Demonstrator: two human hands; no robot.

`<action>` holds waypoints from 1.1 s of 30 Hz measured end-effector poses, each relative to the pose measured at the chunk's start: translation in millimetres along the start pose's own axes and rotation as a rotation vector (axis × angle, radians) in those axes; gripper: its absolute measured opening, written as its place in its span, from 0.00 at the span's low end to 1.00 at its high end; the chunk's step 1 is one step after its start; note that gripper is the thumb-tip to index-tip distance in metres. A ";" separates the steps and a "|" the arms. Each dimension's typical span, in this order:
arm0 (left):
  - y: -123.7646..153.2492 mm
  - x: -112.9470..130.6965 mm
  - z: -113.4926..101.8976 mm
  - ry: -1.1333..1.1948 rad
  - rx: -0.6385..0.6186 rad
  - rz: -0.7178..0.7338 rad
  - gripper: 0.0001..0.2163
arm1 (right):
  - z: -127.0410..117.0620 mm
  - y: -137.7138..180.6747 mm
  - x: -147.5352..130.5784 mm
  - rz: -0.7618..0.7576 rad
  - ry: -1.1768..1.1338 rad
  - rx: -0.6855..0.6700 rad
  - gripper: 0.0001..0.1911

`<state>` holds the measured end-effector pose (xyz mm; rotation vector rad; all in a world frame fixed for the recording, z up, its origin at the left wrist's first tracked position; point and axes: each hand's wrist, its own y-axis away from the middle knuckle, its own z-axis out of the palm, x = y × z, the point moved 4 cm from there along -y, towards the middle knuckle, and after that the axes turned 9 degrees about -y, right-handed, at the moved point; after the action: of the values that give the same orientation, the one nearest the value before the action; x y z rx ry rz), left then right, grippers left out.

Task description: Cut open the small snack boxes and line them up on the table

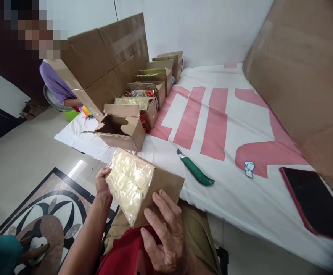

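Above my lap I hold a small brown cardboard box (166, 179), tilted, with glossy clear tape or film over its pale yellow face (129, 177). My left hand (103, 183) grips its left edge, the thumb near the taped face. Across the brown side lie the outstretched fingers of my right hand (166, 233), spread and touching the cardboard. A green-handled utility knife (196, 170) rests on the cloth-covered table just beyond, its blade pointing to the upper left. Close behind the held box stands an open cardboard box (123, 131) with its flaps up.
Several open boxes (160, 86) stand in a row along a tall cardboard panel (106, 57). A red-edged phone (315, 202) and a small blue-and-white item (249, 169) lie on the right of the tablecloth (195, 202). Another person in a purple sleeve (53, 82) is behind the panel.
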<state>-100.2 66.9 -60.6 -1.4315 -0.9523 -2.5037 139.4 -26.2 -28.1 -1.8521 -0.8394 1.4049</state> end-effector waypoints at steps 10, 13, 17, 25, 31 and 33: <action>33.9 -33.2 53.1 -0.486 -0.023 0.548 0.17 | -136.8 45.9 127.9 0.837 0.201 0.148 0.18; 30.4 -39.6 51.0 -0.456 -0.044 0.544 0.20 | -138.8 31.7 155.3 0.712 0.351 -0.060 0.19; 28.2 -43.0 44.8 -0.454 -0.041 0.507 0.22 | -106.6 11.4 176.4 0.499 0.527 -0.423 0.18; 28.8 -42.7 46.8 -0.496 -0.122 0.528 0.21 | -123.3 -0.9 191.0 0.679 0.395 -0.213 0.17; 25.4 -43.3 48.6 -0.269 -0.158 0.479 0.25 | -120.5 -4.3 136.1 0.987 -0.146 0.587 0.24; 26.6 -42.9 49.6 -0.196 -0.193 0.450 0.26 | -104.1 -9.2 119.4 0.927 -0.185 0.673 0.23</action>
<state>-29.6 64.7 -64.9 -1.7407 -0.3553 -2.1949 265.6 62.9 -64.5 -1.5918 0.5028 2.0749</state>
